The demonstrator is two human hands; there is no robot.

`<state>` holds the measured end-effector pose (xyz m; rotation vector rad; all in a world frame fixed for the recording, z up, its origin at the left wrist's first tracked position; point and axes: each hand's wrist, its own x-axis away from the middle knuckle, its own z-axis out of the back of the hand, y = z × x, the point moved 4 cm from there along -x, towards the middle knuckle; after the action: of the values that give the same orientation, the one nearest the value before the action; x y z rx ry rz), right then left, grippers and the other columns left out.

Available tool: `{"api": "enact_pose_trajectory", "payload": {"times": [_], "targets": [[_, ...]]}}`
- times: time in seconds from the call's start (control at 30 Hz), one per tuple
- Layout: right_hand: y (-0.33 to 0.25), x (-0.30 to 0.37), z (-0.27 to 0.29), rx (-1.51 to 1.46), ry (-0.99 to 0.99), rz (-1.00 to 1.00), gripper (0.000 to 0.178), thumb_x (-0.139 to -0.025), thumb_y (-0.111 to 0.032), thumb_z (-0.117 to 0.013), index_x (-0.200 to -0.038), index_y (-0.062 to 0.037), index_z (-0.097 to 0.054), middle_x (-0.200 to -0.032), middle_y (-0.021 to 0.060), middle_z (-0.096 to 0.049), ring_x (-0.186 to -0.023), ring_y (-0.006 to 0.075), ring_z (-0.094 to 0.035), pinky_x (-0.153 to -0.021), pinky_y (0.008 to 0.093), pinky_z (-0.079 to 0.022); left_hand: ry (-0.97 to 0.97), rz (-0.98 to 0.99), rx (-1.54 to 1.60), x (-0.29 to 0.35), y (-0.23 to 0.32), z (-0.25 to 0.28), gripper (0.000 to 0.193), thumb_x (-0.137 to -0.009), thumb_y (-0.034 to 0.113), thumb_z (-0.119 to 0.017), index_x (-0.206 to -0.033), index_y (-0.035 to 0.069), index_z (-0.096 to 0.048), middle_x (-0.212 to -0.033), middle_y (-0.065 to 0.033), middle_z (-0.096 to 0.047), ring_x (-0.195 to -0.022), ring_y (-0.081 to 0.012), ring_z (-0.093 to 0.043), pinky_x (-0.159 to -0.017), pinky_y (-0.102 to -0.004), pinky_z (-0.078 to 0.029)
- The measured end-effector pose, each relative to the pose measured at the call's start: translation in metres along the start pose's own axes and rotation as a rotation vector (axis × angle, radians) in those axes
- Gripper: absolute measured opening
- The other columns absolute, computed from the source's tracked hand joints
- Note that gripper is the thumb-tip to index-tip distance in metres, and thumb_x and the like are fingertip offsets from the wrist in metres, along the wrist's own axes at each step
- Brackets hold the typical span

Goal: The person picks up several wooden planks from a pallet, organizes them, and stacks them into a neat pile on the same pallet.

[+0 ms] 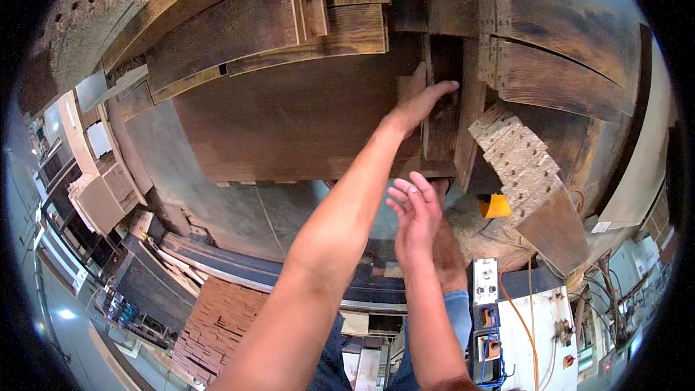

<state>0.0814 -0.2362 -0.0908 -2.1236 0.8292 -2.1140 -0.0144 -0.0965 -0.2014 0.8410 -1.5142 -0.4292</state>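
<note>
My left hand (418, 107) reaches forward over the stack of wide dark brown boards (289, 116). It lies at the pale edge of a narrow upright strip (426, 134), thumb spread to the right. Its fingers look stretched out, though their tips are hard to make out against the dark wood. Nearer to me, my right hand (416, 213) hangs in front of the stack's near edge, palm partly up. Its fingers are apart and loosely curled, and nothing is in them.
Brown wood-grain boards (224, 25) are piled at the far left, more panels (565, 76) at the right. Chipboard pieces with drilled holes (517, 156) fan out beside a yellow cup-shaped part (496, 206). A white control box (521, 333) with cables stands at the lower right.
</note>
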Motion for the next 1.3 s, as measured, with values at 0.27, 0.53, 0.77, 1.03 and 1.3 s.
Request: {"api": "enact_pose_trajectory", "payload": {"times": [0.27,0.53,0.77,1.03,1.3], "targets": [[-0.009,-0.023,-0.009,0.071,0.039,0.100,0.035,-0.090,-0.018,-0.054,-0.118,0.0026,-0.049,-0.103,0.0134,-0.061,-0.090,0.0183,-0.061,-0.078,0.0284,-0.049,-0.012,0.122,-0.154,-0.007,-0.015,0.026,0.074,-0.082,0.048,-0.057,-0.135,0.001,-0.037,-0.133,-0.0133,-0.046,-0.126,-0.0256,-0.038,-0.105,-0.0359,-0.028],[-0.068,-0.128,-0.115,-0.009,-0.031,0.170,0.046,-0.090,-0.034,-0.052,-0.120,0.0002,-0.048,-0.111,0.0116,-0.056,-0.113,0.0242,-0.050,-0.101,0.0380,-0.032,0.193,0.477,0.411,0.107,-0.096,0.076,0.056,-0.087,0.041,-0.054,-0.132,0.008,-0.045,-0.124,-0.0050,-0.051,-0.112,-0.0159,-0.046,-0.089,-0.0314,-0.037],[-0.092,-0.151,-0.171,-0.229,-0.156,0.011,0.050,-0.081,-0.038,-0.060,-0.118,-0.0067,-0.046,-0.115,0.0095,-0.047,-0.107,0.0241,-0.045,-0.097,0.0369,-0.032,0.222,0.562,0.380,0.226,-0.121,0.069,0.055,-0.090,0.031,-0.053,-0.136,0.005,-0.039,-0.134,-0.0076,-0.047,-0.120,-0.0180,-0.045,-0.095,-0.0319,-0.037],[-0.093,-0.135,-0.185,-0.458,-0.130,-0.084,0.026,-0.086,-0.026,-0.055,-0.103,-0.0073,-0.052,-0.095,0.0056,-0.055,-0.089,0.0219,-0.055,-0.087,0.0410,-0.046,0.225,0.564,0.365,0.259,-0.130,0.067,0.049,-0.093,0.031,-0.048,-0.134,0.005,-0.040,-0.133,-0.0070,-0.048,-0.119,-0.0165,-0.045,-0.097,-0.0356,-0.036],[-0.095,-0.160,-0.183,-0.437,-0.102,-0.049,0.043,-0.086,-0.031,-0.058,-0.118,-0.0053,-0.046,-0.115,0.0105,-0.054,-0.099,0.0262,-0.055,-0.090,0.0441,-0.046,0.236,0.551,0.435,0.251,-0.118,0.054,0.048,-0.093,0.026,-0.050,-0.133,0.003,-0.040,-0.133,-0.0087,-0.048,-0.117,-0.0163,-0.046,-0.093,-0.0306,-0.037]]}}
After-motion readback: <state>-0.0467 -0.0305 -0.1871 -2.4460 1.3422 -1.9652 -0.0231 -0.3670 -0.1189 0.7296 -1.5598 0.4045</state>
